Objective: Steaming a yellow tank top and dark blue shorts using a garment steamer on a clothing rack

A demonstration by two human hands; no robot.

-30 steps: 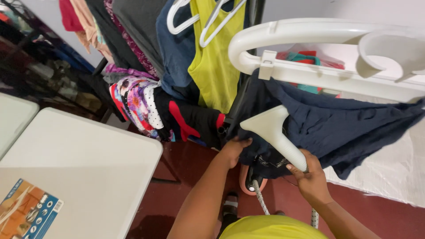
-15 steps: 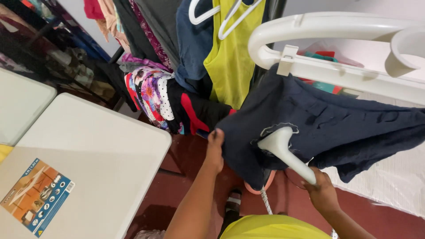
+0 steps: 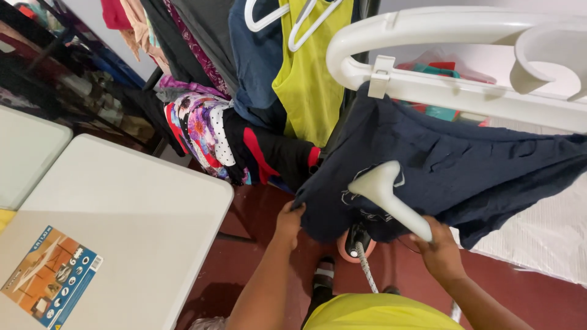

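A dark navy garment [image 3: 465,165] hangs over a white plastic frame [image 3: 428,36] at the upper right. My left hand [image 3: 288,221] pinches its lower left edge and pulls it taut. My right hand [image 3: 439,250] grips the handle of a white garment steamer head [image 3: 384,186], whose flat nozzle presses against the cloth near a pale print. A braided hose [image 3: 365,269] runs down from the steamer handle toward the floor.
A white folding table [image 3: 140,201] with a coloured sticker [image 3: 50,269] stands at the left. Behind it hang a yellow-green top [image 3: 309,79], a blue shirt [image 3: 260,67] and patterned clothes [image 3: 205,131]. The floor [image 3: 257,226] is dark red. A white mat [image 3: 538,244] lies at the right.
The steamer head has slid up and to the left over the navy cloth. My left hand has shifted left along the hem, stretching the garment wider.
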